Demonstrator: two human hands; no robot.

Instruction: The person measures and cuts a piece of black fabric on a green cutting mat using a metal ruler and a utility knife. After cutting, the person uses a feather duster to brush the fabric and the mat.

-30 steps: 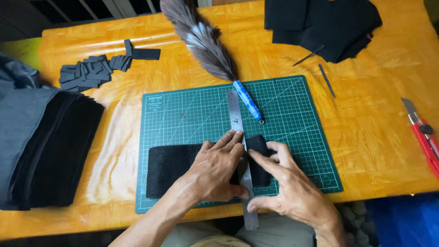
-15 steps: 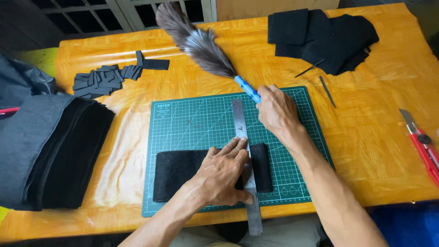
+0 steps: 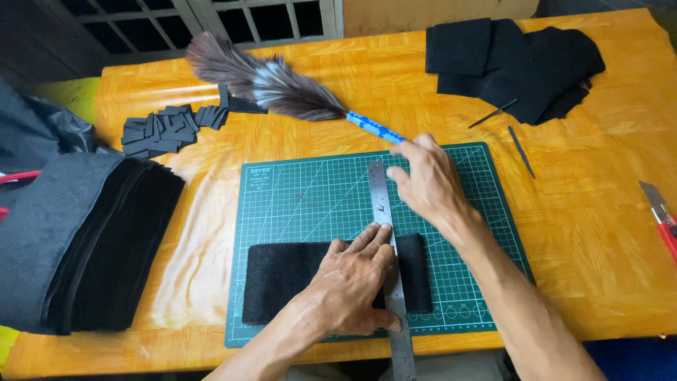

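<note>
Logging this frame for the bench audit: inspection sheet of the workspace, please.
Surface: orange table with a green cutting mat on it.
Job's things: black felt piece on the mat, steel ruler laid across it.
Hands: left hand presses flat on felt and ruler; right hand is at the blue handle of the feather duster; grip unclear.
Clutter: cut black strips, black fabric pile, stacked dark sheets, two thin dark slivers, red utility knife.
Cables: nothing seen.
Surroundings: barred window behind the table.
</note>
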